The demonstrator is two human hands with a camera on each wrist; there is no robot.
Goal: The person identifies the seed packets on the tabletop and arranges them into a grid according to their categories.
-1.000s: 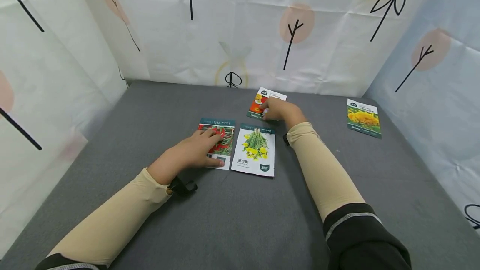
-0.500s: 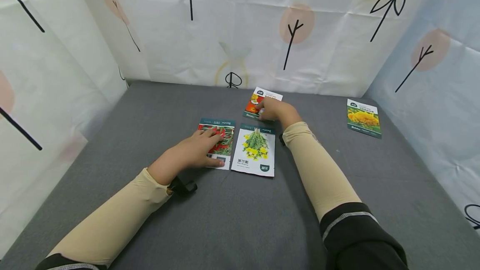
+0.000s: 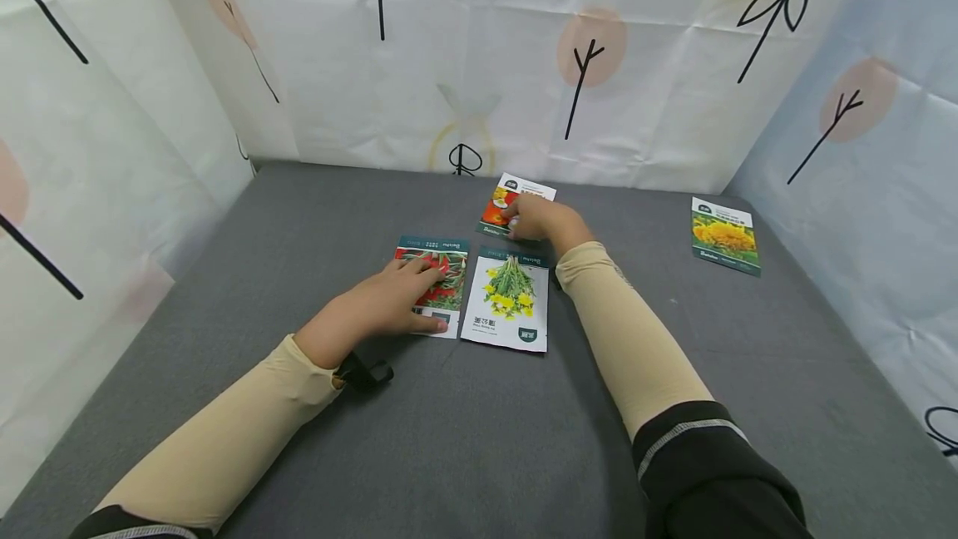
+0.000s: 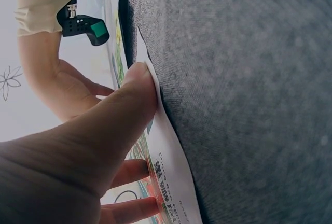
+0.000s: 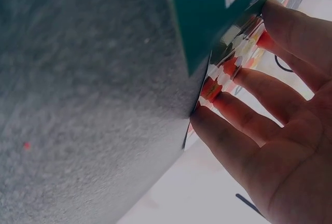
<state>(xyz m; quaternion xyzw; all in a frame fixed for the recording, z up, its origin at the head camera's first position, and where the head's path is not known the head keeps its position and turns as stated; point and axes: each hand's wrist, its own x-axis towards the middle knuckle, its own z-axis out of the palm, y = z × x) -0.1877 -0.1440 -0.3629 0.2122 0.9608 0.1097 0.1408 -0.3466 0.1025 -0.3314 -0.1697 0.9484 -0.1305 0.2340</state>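
My left hand (image 3: 382,306) lies with spread fingers on a seed packet picturing red chili peppers (image 3: 452,299). In the left wrist view its thumb (image 4: 137,86) rests on the packet's white end. Right beside it lies a white seed packet with yellow flowers on green stems (image 3: 511,298). Farther back, my right hand (image 3: 545,221) touches a seed packet with red and orange flowers (image 3: 494,210), covering part of its picture. The right wrist view shows the extended fingers (image 5: 259,92) pressing that packet flat on the table.
Another seed packet, with a yellow flower picture (image 3: 724,233), lies at the back right of the grey table (image 3: 449,439). White printed cloth (image 3: 479,65) hangs behind the table and along both sides.
My right hand has slid the red and orange flower packet a little to the left along the table. The left hand and the other packets stay in place.
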